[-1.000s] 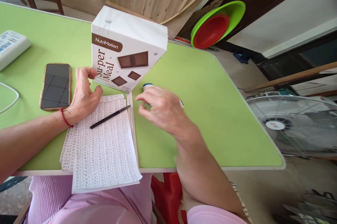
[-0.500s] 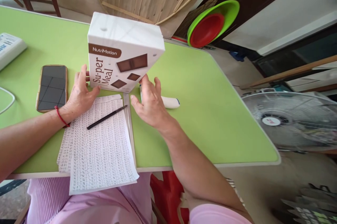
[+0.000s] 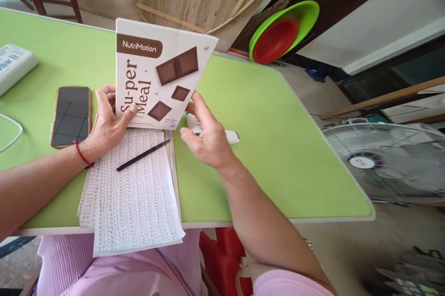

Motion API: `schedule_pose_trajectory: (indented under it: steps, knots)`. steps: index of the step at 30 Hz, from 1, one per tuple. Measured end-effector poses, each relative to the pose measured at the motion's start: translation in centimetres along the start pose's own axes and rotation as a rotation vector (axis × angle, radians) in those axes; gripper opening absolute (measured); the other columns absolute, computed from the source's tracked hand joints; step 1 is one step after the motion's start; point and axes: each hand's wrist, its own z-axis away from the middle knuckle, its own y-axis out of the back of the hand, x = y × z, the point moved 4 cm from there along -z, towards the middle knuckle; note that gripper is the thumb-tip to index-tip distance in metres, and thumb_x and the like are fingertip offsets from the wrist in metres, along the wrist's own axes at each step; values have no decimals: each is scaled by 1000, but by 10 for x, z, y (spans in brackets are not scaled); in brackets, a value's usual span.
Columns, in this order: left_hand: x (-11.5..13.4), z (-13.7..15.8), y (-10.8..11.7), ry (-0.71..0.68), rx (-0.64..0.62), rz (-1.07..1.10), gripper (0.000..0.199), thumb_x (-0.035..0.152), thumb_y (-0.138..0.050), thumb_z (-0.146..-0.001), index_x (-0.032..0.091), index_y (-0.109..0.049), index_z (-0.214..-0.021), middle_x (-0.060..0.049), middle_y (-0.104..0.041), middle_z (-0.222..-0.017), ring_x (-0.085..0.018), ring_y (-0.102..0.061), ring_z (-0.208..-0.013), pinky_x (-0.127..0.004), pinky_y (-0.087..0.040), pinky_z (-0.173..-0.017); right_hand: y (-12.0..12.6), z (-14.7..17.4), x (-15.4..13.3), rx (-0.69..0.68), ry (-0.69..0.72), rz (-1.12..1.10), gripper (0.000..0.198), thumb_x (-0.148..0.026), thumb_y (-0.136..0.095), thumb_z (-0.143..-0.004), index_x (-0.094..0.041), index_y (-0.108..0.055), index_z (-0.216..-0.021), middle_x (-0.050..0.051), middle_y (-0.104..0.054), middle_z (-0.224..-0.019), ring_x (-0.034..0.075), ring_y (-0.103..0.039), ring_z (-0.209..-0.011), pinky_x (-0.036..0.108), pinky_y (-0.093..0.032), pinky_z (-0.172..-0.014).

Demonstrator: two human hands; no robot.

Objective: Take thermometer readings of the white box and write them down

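Across the green desk (image 3: 271, 175), the white box (image 3: 158, 73) was up between the near and far edges, its printed face towards you, and your handwritten sheets (image 3: 139, 201) overhung the near edge. Your left hand (image 3: 110, 122) was closed on the box's lower left side, thumb in front and fingers behind, while your right hand (image 3: 210, 138) was half open at its lower right, thumb clear of it. Inward from the near edge lay the phone (image 3: 71, 116), the white-and-blue device (image 3: 232, 137) partly behind your right hand, and the black pen (image 3: 142, 155).
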Motion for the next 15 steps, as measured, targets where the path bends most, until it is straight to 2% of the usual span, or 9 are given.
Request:
schedule_pose_trajectory:
  steps: [3,7,9,11,13,15]
  knots:
    - [-6,2,0,52,27,25,68,66,-72,-89,30,-36,-134,-10,-61,-119,-27,-69,-109,-48,-63,-92,26,-3,11,-114,-66,205,82,-20,-56,-84,-22,-35,-163,11,-57,-155,35,-51,-145,57,-41,-124]
    - [-8,4,3,74,43,26,70,65,-76,-86,29,-40,-135,-10,-61,-119,-28,-69,-112,-46,-65,-92,48,-2,22,-351,-307,537,78,-21,-64,-73,-13,-53,-149,21,-66,-141,43,-62,-130,57,-50,-109]
    - [-7,4,5,79,54,21,70,66,-76,-85,29,-43,-134,-10,-60,-124,-29,-68,-116,-45,-65,-93,48,-1,23,-485,-419,641,69,-22,-65,-72,-14,-60,-140,20,-72,-125,40,-69,-114,50,-54,-93]
    - [-5,4,6,89,63,10,70,66,-77,-84,28,-45,-134,-12,-58,-129,-30,-66,-119,-46,-64,-95,46,-2,21,-569,-486,692,50,-21,-63,-73,-18,-68,-123,15,-76,-109,34,-72,-96,41,-52,-77]
    - [-1,3,5,99,57,6,69,65,-77,-85,28,-46,-134,-12,-58,-130,-31,-66,-121,-47,-64,-97,47,-3,19,-592,-515,675,33,-19,-61,-73,-21,-72,-104,10,-75,-94,28,-70,-83,35,-46,-67]
    - [3,2,3,107,37,13,69,67,-74,-87,27,-45,-135,-13,-61,-130,-32,-65,-123,-48,-63,-98,51,-3,15,-574,-519,567,25,-20,-62,-70,-22,-71,-94,5,-72,-82,24,-66,-72,33,-43,-61]
